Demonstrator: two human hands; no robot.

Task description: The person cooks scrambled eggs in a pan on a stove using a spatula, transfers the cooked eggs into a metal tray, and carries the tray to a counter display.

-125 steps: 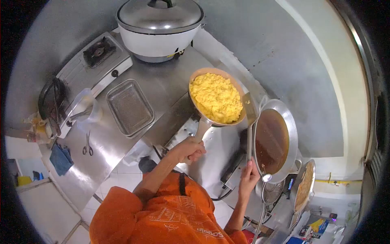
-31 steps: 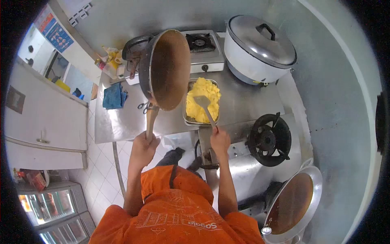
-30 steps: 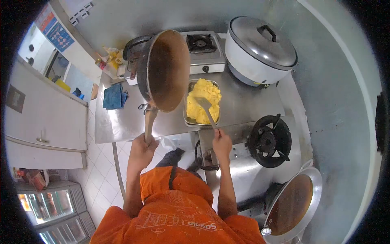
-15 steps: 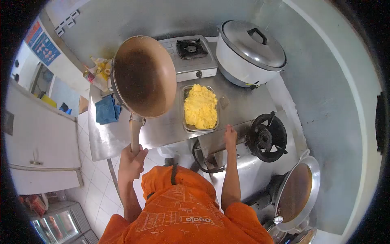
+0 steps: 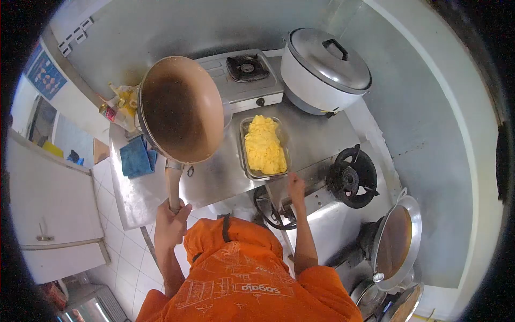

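Observation:
Gripped by its handle in my left hand is a frying pan with a tan, browned inside, raised and tilted over the left part of the steel counter. The inside of the pan holds no food. Scrambled eggs lie heaped in a rectangular metal tray at the middle of the counter. My right hand is closed, close by the tray's near right corner. I cannot tell whether it touches the tray or holds something small.
Behind the tray stand a tabletop gas stove and a large lidded rice cooker. A black burner and a wok of brown liquid are to the right. A blue cloth lies at left.
The view has shifted a little. My right hand has come lower and left, closer to the tray's corner. My left hand still holds the frying pan raised.

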